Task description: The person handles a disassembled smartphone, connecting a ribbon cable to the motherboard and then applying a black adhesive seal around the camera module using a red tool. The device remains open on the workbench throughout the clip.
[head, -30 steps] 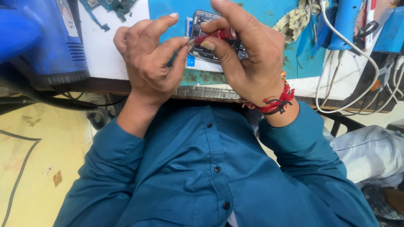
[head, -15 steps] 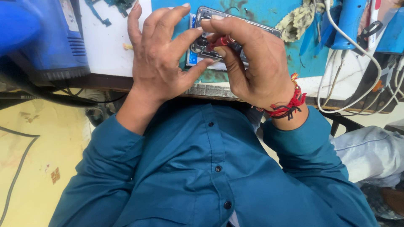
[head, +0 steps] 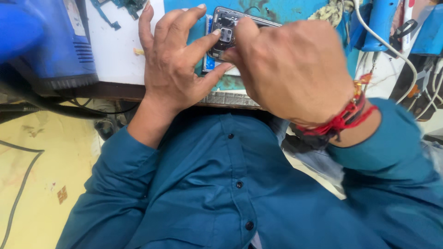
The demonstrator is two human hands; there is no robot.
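An opened phone [head: 228, 30], its back cover off so that dark inner parts and a square camera block show, lies on the blue-green worktop [head: 230, 83] close to its near edge; both hands are on it. The left hand [head: 173, 62] lies flat over the worktop's edge with its fingers spread; the forefinger tip rests on the phone by the camera block and the thumb presses against the phone's lower edge, so the grip is a light pinch that steadies the phone rather than a closed fist. The right hand [head: 290, 69] arches over the right part of the phone and hides most of it; its fingers curl down and together onto the phone, but whether they clamp the phone itself or some small tool cannot be told, for the fingertips are hidden and blurred.

A red thread band [head: 344, 117] circles the right wrist; both arms wear a teal shirt [head: 230, 193] with dark buttons. To the left of the hands a white sheet [head: 115, 50] covers part of the worktop, and a small green circuit board [head: 127, 5] lies at its far edge; further left stands a blue machine [head: 41, 41]. At the right a white cable [head: 397, 50] hangs down past a blue tool stand [head: 380, 23]; below, a yellowish floor [head: 41, 175] shows with a dark cord across it.
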